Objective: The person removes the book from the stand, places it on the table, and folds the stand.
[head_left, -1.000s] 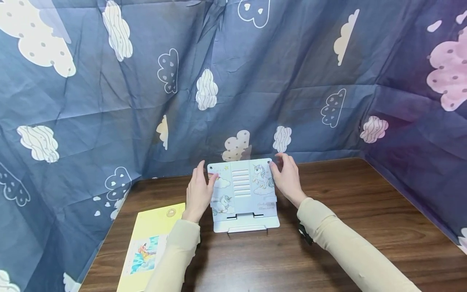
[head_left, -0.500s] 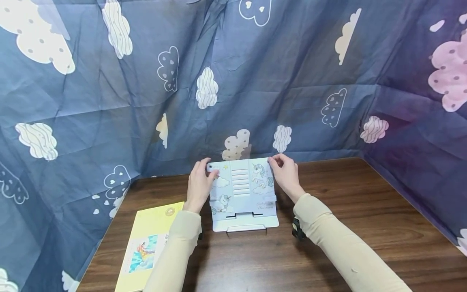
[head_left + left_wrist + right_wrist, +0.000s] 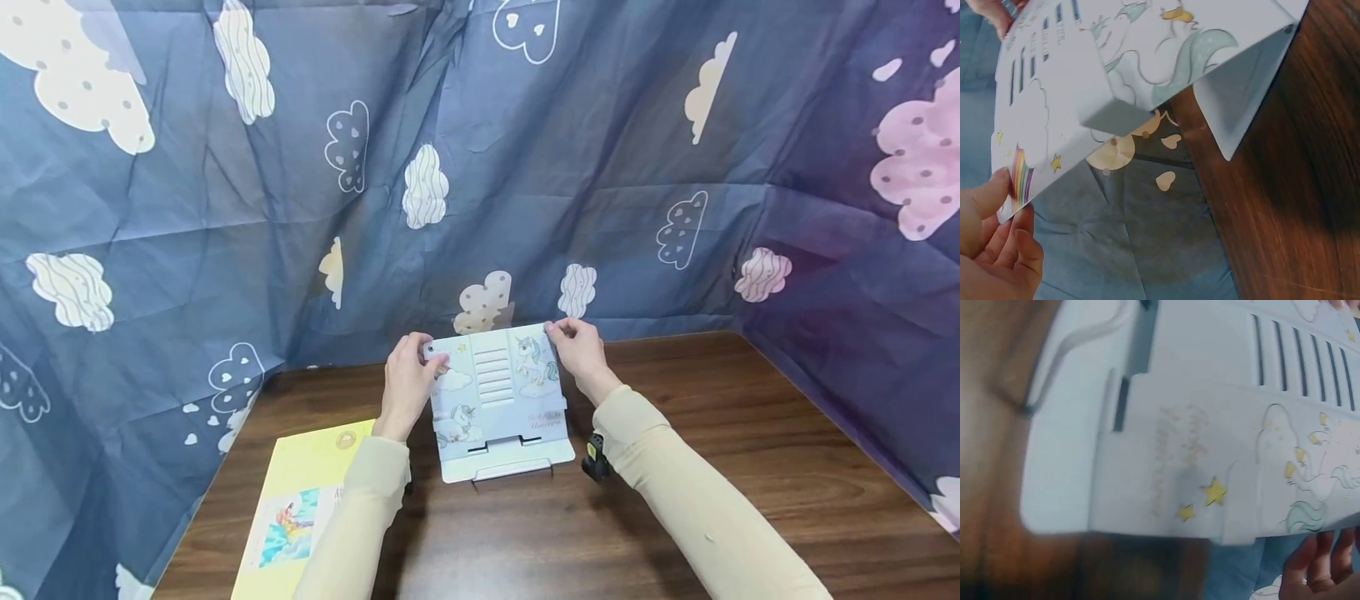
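we see the left hand [image 3: 407, 383] pinch one top corner of the unicorn stand [image 3: 495, 408]; the right hand [image 3: 585, 354] pinches the other; a yellow book [image 3: 300, 467] lies nearby

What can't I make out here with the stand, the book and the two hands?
Head view: writing on the yellow book, mostly covered by the left sleeve; its near end, cut off by the bottom edge.
Head view: the back of the white stand, turned away.
Right wrist view: the stand's printed words, blurred; part of the right hand, cut off.
Left wrist view: part of the left hand, cut off.
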Demonstrator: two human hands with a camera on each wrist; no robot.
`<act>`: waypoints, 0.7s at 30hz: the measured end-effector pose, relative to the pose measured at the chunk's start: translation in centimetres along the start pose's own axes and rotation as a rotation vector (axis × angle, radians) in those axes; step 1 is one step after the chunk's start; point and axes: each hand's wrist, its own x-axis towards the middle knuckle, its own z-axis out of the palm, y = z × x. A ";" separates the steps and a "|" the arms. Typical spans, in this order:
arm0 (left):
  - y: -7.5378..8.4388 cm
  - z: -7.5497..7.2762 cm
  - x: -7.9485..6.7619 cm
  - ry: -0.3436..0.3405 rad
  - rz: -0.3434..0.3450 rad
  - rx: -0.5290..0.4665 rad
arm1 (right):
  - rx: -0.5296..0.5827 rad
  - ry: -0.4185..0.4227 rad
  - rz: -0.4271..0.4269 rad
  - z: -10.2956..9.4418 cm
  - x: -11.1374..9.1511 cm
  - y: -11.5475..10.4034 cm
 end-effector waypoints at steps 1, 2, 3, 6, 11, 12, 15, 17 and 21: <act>0.0 -0.1 0.0 0.004 -0.002 -0.007 | 0.018 -0.011 0.024 0.1 0.2 -0.2; 0.0 -0.2 0.0 0.009 -0.002 -0.012 | 0.040 -0.026 0.050 0.1 0.5 -0.3; 0.0 -0.3 -0.1 0.010 -0.007 -0.021 | 0.061 -0.042 0.074 0.1 0.7 -0.5; 0.1 -0.5 -0.3 0.015 -0.017 -0.036 | 0.110 -0.091 0.133 0.2 1.4 -0.8; 0.3 -1.3 -1.0 0.018 -0.003 -0.029 | 0.140 -0.192 0.212 0.1 2.1 -1.6; 0.2 -1.5 -1.1 0.017 -0.003 -0.023 | 0.144 -0.215 0.223 0.1 2.2 -1.9; 0.2 -2.1 -1.4 0.017 0.005 -0.010 | 0.128 -0.262 0.241 0.4 2.5 -2.6; 0.2 -2.4 -1.5 0.017 0.011 -0.006 | 0.124 -0.273 0.244 0.7 2.8 -3.1; 0.7 -2.9 -2.0 0.017 0.021 -0.022 | 0.114 -0.287 0.239 1.1 3.3 -4.1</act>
